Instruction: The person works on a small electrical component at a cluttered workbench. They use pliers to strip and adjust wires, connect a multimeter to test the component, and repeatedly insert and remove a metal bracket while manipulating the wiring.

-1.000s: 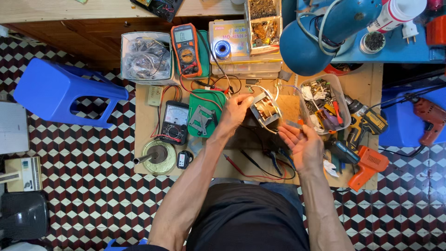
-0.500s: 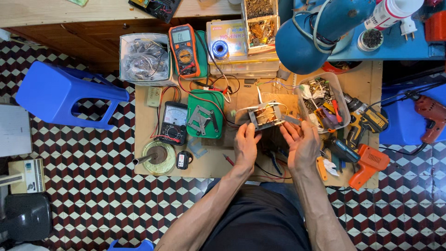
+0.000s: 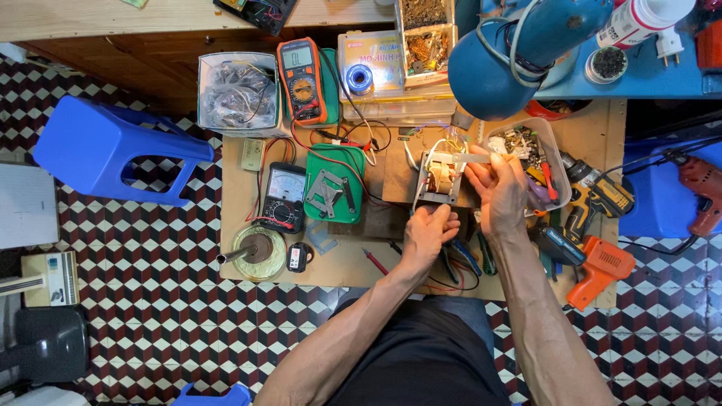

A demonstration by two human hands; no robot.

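Transformer in both hands, multimeter left

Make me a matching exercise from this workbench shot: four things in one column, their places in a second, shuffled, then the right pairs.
Things:
1. left hand
2. right hand
3. orange multimeter
4. blue stool

Places:
A. on the tiled floor, left of the bench
B. at the near edge of the small transformer
C. at the transformer's right side, pinching a pale strip
D. at the bench's far edge, beside a clear tub of bagged parts

Pairs: 1-B, 2-C, 3-D, 4-A
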